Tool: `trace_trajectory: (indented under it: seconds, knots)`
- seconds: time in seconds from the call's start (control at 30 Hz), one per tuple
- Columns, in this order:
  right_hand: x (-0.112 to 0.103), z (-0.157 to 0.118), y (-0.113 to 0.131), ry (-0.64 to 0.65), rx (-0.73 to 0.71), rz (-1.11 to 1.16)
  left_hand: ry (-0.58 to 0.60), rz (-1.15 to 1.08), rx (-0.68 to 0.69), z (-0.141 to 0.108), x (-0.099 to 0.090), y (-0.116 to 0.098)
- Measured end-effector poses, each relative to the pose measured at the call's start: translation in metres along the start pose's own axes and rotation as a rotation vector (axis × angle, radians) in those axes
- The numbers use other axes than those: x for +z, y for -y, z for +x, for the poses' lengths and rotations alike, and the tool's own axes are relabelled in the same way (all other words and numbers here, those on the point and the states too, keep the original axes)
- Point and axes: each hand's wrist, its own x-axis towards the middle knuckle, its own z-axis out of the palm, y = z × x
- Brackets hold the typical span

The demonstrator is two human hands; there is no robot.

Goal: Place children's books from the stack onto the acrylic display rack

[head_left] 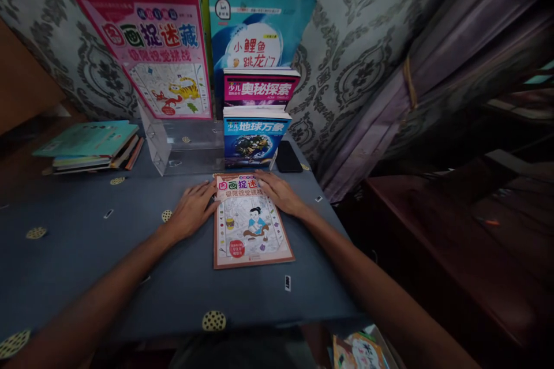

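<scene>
A thin picture book (pixel 251 228) with a brown-edged cover lies flat on the dark table cover (pixel 173 288). My left hand (pixel 193 207) rests at the book's upper left edge, fingers stretched toward it. Across the upper right corner of the cover lies my right hand (pixel 281 192), its fingers spread flat and hiding part of the title. Just behind the book, a clear acrylic stand (pixel 186 158) holds upright books, among them a blue one with a globe (pixel 255 141), a magenta one (pixel 262 88) and a pink-bordered one (pixel 168 89).
A stack of books (pixel 93 141) sits at the back left of the table. A black phone (pixel 288 157) lies right of the stand. Patterned curtains (pixel 350 40) hang behind. Below the front edge at right, a box holds more books (pixel 361 351).
</scene>
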Motion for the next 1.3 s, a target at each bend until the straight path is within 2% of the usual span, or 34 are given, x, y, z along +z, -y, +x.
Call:
trace_trajectory:
  seconds: [0.13,0.3,0.67,0.97,1.13,1.3]
  knots:
    - [-0.006,-0.008,-0.005,-0.035,0.015,0.063,-0.011,0.002,0.012,0.000,0.001,0.001]
    - [-0.007,-0.020,0.004,-0.024,0.051,0.095,0.005,0.015,0.000,0.000,-0.001,0.000]
    - [-0.024,-0.097,0.059,-0.017,0.165,0.368,0.034,0.007,-0.019,0.000,-0.005,-0.004]
    - [-0.022,-0.137,0.084,0.023,0.228,0.529,0.060,0.006,-0.050,-0.001,-0.006,-0.006]
    - [-0.014,-0.149,0.094,0.052,0.185,0.509,0.050,-0.029,-0.047,-0.001,-0.006,-0.005]
    - [-0.006,-0.161,0.106,0.034,0.076,0.295,0.045,-0.072,-0.046,0.000,-0.006,-0.002]
